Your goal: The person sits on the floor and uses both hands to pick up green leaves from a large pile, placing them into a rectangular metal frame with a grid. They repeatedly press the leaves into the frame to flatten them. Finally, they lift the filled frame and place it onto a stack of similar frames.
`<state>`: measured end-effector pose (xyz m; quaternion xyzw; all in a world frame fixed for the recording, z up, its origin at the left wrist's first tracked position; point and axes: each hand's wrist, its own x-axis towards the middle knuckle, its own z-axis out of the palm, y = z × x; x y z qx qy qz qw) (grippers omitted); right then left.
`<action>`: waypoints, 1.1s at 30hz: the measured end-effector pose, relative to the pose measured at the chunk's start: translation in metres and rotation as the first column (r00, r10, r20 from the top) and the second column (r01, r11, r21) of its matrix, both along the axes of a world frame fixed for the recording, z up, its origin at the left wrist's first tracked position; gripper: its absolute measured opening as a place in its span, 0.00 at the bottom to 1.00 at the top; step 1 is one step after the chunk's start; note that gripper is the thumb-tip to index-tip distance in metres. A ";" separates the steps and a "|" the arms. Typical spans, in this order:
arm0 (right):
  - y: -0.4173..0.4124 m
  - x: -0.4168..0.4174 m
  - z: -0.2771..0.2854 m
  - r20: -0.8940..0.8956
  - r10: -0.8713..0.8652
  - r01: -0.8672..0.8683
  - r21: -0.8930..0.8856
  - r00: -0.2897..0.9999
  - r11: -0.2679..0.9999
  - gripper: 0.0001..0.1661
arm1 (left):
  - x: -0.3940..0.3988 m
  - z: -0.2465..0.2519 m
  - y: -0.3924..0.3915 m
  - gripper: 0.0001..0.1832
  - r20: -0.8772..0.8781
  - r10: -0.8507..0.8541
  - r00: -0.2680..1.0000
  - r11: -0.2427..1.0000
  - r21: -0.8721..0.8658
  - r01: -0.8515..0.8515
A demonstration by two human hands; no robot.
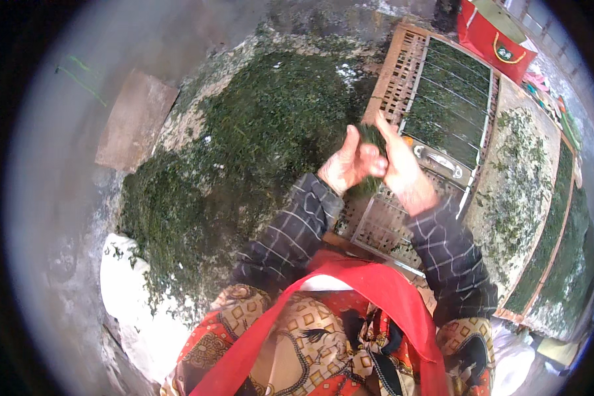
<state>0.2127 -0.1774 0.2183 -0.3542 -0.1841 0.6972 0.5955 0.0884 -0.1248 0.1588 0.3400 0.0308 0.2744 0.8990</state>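
Note:
My left hand (351, 163) and my right hand (403, 166) are close together over the gap between a green heap and a lattice board. Between them they hold a clump of dark green leafy strands (372, 136), some of it hidden by the fingers. To the left spreads the large heap of loose green leafy matter (257, 133). On the right, a woven lattice board (401, 74) carries a white wire-strung frame (489, 99), its far part filled with a green layer (448, 84). A block with a metal handle (438, 161) lies across the frame, just right of my right hand.
A brown flat board (136, 121) lies on the floor at left. White sheeting (128, 292) bulges at the heap's near left. A red bag (495, 42) stands at the far right. Further right are a green-strewn pale board (515, 183) and green-covered panels (564, 237).

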 end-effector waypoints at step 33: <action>-0.092 0.181 -0.134 0.882 0.237 0.213 -0.344 0.407 0.915 0.21 | 0.069 -0.082 -0.016 0.28 -0.141 0.555 0.820 -0.490 0.741 0.459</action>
